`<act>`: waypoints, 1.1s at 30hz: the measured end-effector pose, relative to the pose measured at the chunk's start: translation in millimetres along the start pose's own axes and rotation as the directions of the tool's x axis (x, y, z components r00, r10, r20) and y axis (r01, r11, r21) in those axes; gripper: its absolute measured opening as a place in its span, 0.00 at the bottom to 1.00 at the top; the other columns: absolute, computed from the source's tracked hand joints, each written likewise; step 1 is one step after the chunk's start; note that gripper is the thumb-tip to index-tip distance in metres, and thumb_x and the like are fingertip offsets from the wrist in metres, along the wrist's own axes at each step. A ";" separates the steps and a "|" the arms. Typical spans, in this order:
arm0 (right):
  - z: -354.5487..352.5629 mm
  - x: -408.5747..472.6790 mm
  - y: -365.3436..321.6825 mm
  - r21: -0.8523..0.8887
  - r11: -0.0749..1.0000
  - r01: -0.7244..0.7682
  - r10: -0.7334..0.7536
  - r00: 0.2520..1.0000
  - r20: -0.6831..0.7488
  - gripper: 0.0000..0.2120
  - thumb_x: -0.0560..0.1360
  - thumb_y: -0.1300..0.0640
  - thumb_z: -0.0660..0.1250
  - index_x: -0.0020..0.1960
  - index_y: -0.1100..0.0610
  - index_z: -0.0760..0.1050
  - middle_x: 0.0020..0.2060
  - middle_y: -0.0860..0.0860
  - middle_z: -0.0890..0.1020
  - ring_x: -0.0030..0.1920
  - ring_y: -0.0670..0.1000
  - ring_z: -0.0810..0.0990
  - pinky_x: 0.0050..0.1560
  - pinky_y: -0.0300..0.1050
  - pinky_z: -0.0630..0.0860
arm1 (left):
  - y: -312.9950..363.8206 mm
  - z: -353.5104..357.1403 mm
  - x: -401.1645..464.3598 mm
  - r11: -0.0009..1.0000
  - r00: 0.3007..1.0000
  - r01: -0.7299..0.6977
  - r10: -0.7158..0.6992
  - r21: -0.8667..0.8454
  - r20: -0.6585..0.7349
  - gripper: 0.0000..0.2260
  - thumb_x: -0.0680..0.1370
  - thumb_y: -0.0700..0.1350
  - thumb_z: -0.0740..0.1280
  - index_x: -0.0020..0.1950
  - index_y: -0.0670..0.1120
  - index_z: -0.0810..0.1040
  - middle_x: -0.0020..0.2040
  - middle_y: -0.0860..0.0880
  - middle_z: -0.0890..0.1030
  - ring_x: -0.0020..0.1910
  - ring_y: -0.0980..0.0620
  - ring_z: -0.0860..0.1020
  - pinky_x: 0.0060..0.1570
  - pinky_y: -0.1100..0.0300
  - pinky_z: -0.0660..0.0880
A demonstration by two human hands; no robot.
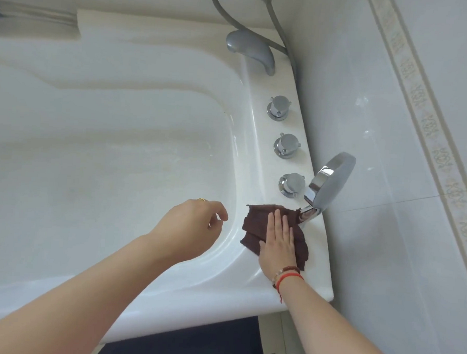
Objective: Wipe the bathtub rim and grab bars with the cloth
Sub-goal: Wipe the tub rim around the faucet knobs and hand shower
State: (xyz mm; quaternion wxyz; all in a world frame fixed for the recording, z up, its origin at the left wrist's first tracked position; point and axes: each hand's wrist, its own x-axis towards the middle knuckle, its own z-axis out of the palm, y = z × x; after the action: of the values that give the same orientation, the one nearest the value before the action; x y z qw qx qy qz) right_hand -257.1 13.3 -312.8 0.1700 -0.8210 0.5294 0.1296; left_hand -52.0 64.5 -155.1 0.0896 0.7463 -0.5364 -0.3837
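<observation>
A dark brown cloth (254, 226) lies spread on the white bathtub rim (314, 262) at the near right corner. My right hand (277, 241) presses flat on the cloth, fingers straight and together, pointing away from me. My left hand (194, 223) hovers over the tub's inner edge just left of the cloth, fingers loosely curled, holding nothing; a ring shows on one finger. No grab bar is clearly visible.
Three chrome knobs (286, 145) stand in a row on the rim beyond the cloth. A grey shower head (332, 182) rests in its holder beside the cloth. A grey spout (250, 49) with hoses sits at the far corner. The tiled wall (390, 158) runs along the right.
</observation>
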 end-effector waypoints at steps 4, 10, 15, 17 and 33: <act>-8.0 -1.6 -11.7 -0.082 0.992 -0.101 0.109 0.988 0.106 0.33 0.80 0.56 0.53 0.75 0.60 0.34 0.75 0.56 0.37 0.75 0.55 0.37 0.73 0.49 0.39 | -21.8 -15.1 -13.0 0.999 0.999 -0.050 0.050 0.000 0.006 0.11 0.79 0.44 0.56 0.58 0.52 0.75 0.43 0.55 0.73 0.44 0.53 0.72 0.45 0.62 0.67; -9.5 2.6 -25.2 -0.080 0.978 -0.191 0.202 0.968 0.152 0.35 0.80 0.54 0.54 0.75 0.60 0.34 0.75 0.55 0.36 0.75 0.55 0.38 0.74 0.50 0.41 | -43.3 -31.6 -9.0 0.994 0.994 -0.107 0.107 0.002 0.016 0.12 0.79 0.44 0.56 0.58 0.52 0.75 0.44 0.55 0.73 0.44 0.54 0.73 0.44 0.63 0.68; -2.6 2.2 -23.2 -0.051 0.981 -0.184 0.188 0.979 0.079 0.34 0.78 0.59 0.57 0.76 0.61 0.39 0.76 0.54 0.41 0.76 0.56 0.43 0.74 0.50 0.47 | -40.5 -32.5 4.6 0.995 0.995 -0.097 0.097 -0.012 0.006 0.12 0.79 0.44 0.55 0.59 0.52 0.75 0.43 0.56 0.72 0.43 0.54 0.71 0.44 0.64 0.66; 3.1 1.9 -22.9 -0.032 0.988 -0.154 0.154 0.988 -0.019 0.40 0.68 0.63 0.70 0.74 0.66 0.53 0.73 0.56 0.55 0.72 0.61 0.61 0.69 0.55 0.64 | -35.5 -32.3 12.5 0.996 0.996 -0.087 0.087 -0.018 -0.003 0.12 0.79 0.44 0.55 0.59 0.53 0.75 0.40 0.58 0.70 0.43 0.55 0.71 0.43 0.64 0.66; -30.0 133.3 -46.6 -0.057 0.998 -0.040 0.034 0.993 -0.109 0.33 0.60 0.61 0.64 0.65 0.66 0.72 0.64 0.60 0.75 0.63 0.61 0.75 0.59 0.57 0.73 | 3.4 -27.1 99.5 1.000 1.000 -0.001 0.000 -0.022 -0.017 0.12 0.79 0.44 0.56 0.57 0.53 0.76 0.39 0.58 0.71 0.42 0.55 0.73 0.42 0.64 0.67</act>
State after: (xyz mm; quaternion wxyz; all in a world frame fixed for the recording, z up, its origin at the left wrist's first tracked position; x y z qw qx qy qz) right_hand -159.4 -91.4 -331.3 0.1145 -0.8216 0.5488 0.1037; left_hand -23.5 -30.9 -182.0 0.1026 0.7484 -0.5314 -0.3833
